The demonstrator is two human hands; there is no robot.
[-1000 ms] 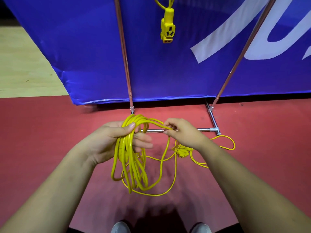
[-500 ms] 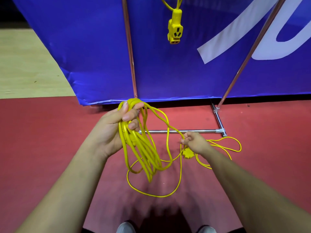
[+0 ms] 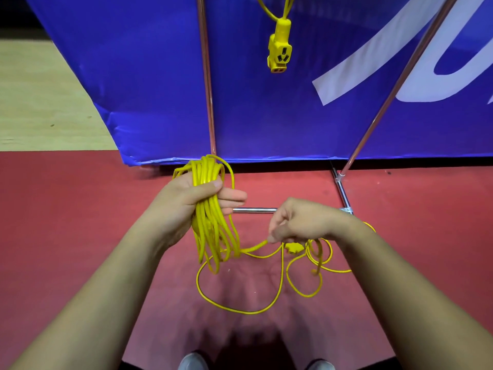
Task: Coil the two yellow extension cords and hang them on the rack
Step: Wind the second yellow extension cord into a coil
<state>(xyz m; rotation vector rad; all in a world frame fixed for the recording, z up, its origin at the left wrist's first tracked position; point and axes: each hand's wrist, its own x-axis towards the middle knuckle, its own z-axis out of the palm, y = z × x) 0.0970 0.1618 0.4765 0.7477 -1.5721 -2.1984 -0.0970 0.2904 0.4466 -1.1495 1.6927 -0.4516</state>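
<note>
My left hand (image 3: 186, 201) grips a bundle of several loops of the yellow extension cord (image 3: 210, 231), held upright with the loops hanging down. My right hand (image 3: 301, 222) pinches the loose strand of the same cord low, right of the bundle. The rest of the cord lies in slack loops on the red floor (image 3: 269, 308), with its yellow plug (image 3: 292, 248) just under my right hand. A second yellow cord hangs from above, its socket end (image 3: 278, 53) dangling in front of the blue banner. The rack's metal poles (image 3: 206, 84) rise behind.
The rack's base bar (image 3: 253, 210) lies on the floor between my hands, joined to a side bar (image 3: 342, 193) at the right. A blue banner (image 3: 133, 76) stands behind the rack. My shoes (image 3: 193, 363) show at the bottom edge.
My left hand lifted the coiled bundle up and away. My right hand dropped from the coil to the floor, then took hold of the loose strand nearer the bundle.
</note>
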